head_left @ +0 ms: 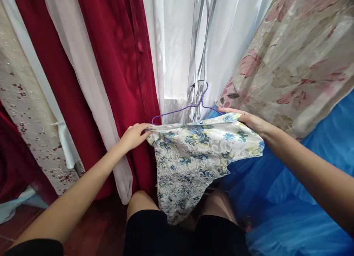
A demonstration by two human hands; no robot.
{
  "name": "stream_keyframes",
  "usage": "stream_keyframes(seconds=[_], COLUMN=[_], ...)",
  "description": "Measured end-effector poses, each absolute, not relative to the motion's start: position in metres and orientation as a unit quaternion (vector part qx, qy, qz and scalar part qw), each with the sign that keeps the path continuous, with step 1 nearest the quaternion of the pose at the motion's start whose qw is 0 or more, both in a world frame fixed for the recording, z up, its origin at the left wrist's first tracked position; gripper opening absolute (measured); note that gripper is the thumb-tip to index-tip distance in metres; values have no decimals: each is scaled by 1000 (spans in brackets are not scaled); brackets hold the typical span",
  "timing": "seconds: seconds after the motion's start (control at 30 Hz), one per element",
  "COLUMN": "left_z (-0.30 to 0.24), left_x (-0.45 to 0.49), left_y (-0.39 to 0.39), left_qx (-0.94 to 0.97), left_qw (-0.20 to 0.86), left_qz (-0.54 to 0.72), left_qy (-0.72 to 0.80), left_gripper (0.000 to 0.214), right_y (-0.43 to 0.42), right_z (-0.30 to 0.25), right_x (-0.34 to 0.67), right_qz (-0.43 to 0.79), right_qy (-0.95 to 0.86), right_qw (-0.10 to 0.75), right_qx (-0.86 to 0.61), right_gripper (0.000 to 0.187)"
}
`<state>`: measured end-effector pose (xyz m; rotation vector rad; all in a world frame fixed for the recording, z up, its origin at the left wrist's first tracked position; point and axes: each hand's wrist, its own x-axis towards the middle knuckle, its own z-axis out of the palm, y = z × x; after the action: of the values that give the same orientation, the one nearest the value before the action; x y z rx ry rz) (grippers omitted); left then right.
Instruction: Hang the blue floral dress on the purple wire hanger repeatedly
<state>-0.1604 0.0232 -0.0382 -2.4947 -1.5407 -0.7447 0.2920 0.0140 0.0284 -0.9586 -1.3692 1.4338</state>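
Note:
A white garment with a blue and yellow floral print (190,156) hangs in front of me, over my legs. My left hand (135,135) pinches its upper left corner between thumb and fingers. At the other end, my right hand (246,119) grips the shoulder or sleeve area, its fingers partly hidden by the cloth. A purple hanger (177,110) shows above the garment's top edge, its hook pointing up. The hanger's right arm runs to the fingers of my right hand. Its lower part is covered by the cloth.
Long dark red cloth (118,64) and white cloth (177,46) hang ahead. Grey ribbons (199,46) dangle behind the hanger. To the right are a beige floral cloth (301,64) and bulky blue fabric (304,197). A reddish tiled floor (96,223) shows below.

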Motion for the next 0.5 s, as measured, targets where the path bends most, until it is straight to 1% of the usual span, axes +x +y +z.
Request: stream_keyframes(seconds=[0.07, 0.1, 0.2, 0.27, 0.3, 0.4, 0.43, 0.5], left_z=[-20, -10, 12, 18, 19, 12, 9, 2], left_x=[-157, -152, -129, -107, -96, -71, -67, -63], left_y=[32, 36, 42, 41, 39, 37, 39, 44], left_qx=[-805, -801, -797, -808, -819, -838, -827, -784], left_qw=[85, 82, -4, -63, -72, -21, 5, 46], left_qz=[-287, -308, -376, -386, -380, -382, -406, -470], left_qy=[-512, -507, -474, -441, -424, -389, -389, -403], left_gripper=[38, 39, 32, 31, 33, 37, 37, 36], right_y=[17, 19, 26, 28, 28, 24, 20, 12], right_z=[36, 39, 44, 40, 36, 18, 11, -2], right_x=[297, 300, 308, 309, 308, 300, 297, 295], right_qz=[579, 577, 571, 575, 582, 601, 593, 539], right_qy=[-565, -570, -574, -565, -560, -542, -541, -556], right_qw=[443, 438, 428, 424, 416, 384, 388, 433], right_qx=[-387, -388, -402, -413, -418, -444, -454, -462], right_gripper=[53, 54, 51, 43, 39, 27, 24, 23])
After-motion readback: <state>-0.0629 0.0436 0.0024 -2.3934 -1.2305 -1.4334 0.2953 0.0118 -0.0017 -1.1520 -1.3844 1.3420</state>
